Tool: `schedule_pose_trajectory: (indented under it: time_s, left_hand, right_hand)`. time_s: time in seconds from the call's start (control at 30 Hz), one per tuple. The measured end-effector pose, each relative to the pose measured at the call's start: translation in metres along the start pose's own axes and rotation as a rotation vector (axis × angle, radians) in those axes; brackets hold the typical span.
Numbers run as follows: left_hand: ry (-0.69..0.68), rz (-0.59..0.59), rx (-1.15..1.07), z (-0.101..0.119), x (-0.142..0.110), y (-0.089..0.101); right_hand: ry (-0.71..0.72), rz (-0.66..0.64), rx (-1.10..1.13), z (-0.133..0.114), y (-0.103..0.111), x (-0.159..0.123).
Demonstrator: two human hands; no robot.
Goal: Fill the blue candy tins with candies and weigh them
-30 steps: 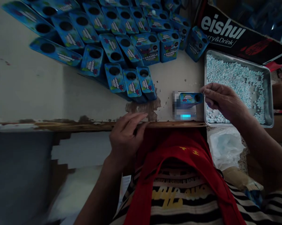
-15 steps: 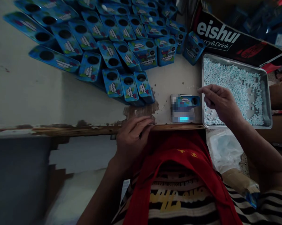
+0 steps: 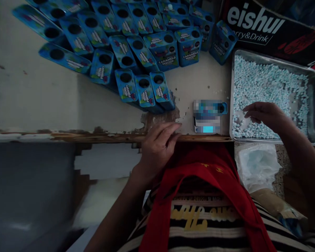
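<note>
My right hand (image 3: 264,115) hovers over the near left part of a metal tray (image 3: 314,105) filled with small pale blue candies (image 3: 267,87); its fingers are curled down into them, and what they grip is hidden. My left hand (image 3: 158,147) rests on the worn front edge of the white table (image 3: 42,101), fingers stretched out flat and holding nothing. Between the hands a small blue box (image 3: 212,107) with a round hole sits on a small scale (image 3: 207,124) with a lit display.
Several open blue candy boxes (image 3: 136,45) marked CARAMELO MACIZO crowd the back of the table. A black cardboard box (image 3: 267,28) with white lettering stands behind the tray. A clear plastic bag (image 3: 254,164) lies below the tray. A red apron covers my striped shirt.
My right hand has moved from the blue box on the scale rightwards into the tray of candies. My left hand has stayed on the table edge.
</note>
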State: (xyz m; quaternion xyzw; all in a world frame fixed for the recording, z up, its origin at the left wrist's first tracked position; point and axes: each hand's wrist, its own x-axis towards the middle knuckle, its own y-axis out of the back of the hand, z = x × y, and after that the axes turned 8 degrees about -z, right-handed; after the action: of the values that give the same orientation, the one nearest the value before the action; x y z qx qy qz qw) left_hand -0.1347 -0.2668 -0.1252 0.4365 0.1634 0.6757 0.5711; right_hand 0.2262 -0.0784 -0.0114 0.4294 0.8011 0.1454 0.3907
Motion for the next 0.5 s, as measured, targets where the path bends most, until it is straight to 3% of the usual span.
schedule_pose_trajectory:
  time_s: [0.2, 0.37, 0.43, 0.5]
  left_hand:
    - [-0.023, 0.017, -0.014, 0.016, 0.020, -0.002]
    - [-0.072, 0.071, 0.043, 0.028, 0.050, 0.000]
    - [-0.090, 0.034, 0.084, 0.039, 0.067, -0.003]
    - [-0.112, -0.105, 0.178, 0.056, 0.087, -0.009]
  right_hand:
    - [0.107, 0.084, -0.159, -0.008, 0.002, 0.007]
    - [0.140, 0.092, -0.207, 0.000, 0.008, 0.005]
    - [0.167, 0.112, -0.278, 0.006, 0.010, 0.001]
    - [0.235, 0.204, -0.452, 0.010, 0.010, 0.001]
